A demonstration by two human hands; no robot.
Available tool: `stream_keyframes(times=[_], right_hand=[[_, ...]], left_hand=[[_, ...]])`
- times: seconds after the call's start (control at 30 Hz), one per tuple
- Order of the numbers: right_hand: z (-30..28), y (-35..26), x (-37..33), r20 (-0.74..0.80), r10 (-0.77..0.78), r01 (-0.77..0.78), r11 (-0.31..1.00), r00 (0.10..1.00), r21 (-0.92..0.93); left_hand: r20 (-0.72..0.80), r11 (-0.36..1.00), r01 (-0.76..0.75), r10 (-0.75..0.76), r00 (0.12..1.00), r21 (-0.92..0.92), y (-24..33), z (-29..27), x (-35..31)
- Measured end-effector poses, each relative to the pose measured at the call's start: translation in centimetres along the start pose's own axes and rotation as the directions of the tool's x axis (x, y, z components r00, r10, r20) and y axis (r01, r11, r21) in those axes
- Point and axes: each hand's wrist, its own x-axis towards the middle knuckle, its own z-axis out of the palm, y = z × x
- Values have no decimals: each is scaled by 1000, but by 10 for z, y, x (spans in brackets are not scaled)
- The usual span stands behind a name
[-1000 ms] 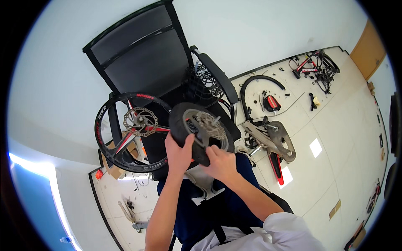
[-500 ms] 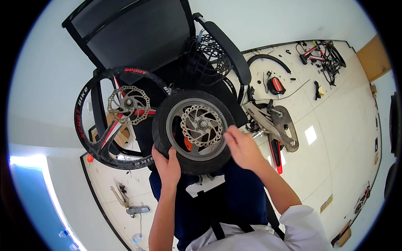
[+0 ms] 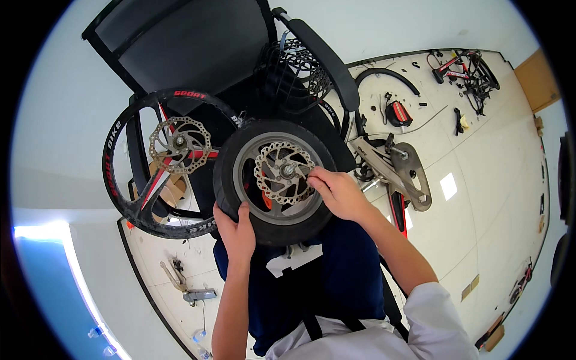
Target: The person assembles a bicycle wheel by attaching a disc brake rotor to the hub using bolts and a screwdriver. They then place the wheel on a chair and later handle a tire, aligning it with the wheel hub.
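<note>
A small black-tyred wheel (image 3: 240, 157) with a grey rim and a silver brake disc (image 3: 269, 177) stands upright over my lap. My left hand (image 3: 237, 231) grips the tyre at its lower left edge. My right hand (image 3: 337, 192) rests on the rim at the right, fingertips touching the disc near the hub (image 3: 287, 170). Behind it to the left leans a larger black wheel (image 3: 123, 144) with red lettering, red-and-black spokes and its own brake disc (image 3: 180, 143).
A black frame with a wire basket (image 3: 294, 75) and a padded bar (image 3: 324, 60) stands ahead. On the tiled floor to the right lie a grey metal arm part (image 3: 396, 171), a loose tyre (image 3: 390, 75), a red part (image 3: 397, 113) and a bicycle frame (image 3: 465, 69). A tool (image 3: 186, 288) lies lower left.
The small wheel has turned upright to face me and come closer. My left hand shifted to the tyre's lower edge and my right hand moved onto the rim by the disc.
</note>
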Motion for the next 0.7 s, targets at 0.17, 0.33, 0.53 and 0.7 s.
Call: stream_keyframes(times=[0.17,0.33,0.53,0.7], right_hand=[[-1,21,20,82,-207,221,944,975,-247],[-1,28,31,123,-258,281,931,958,-232],[-5,20,35,227,-207,257,940,952,-224],[-2,25,40,215,-261,311,917,941,-251]], left_hand=[[13,1000,6,-6,1000,27,-5,-2,1],[4,997,51,-51,999,50,1,-3,-1],[53,997,66,-64,997,-29,9,-5,0],[37,997,69,-69,997,-18,2,-5,2]])
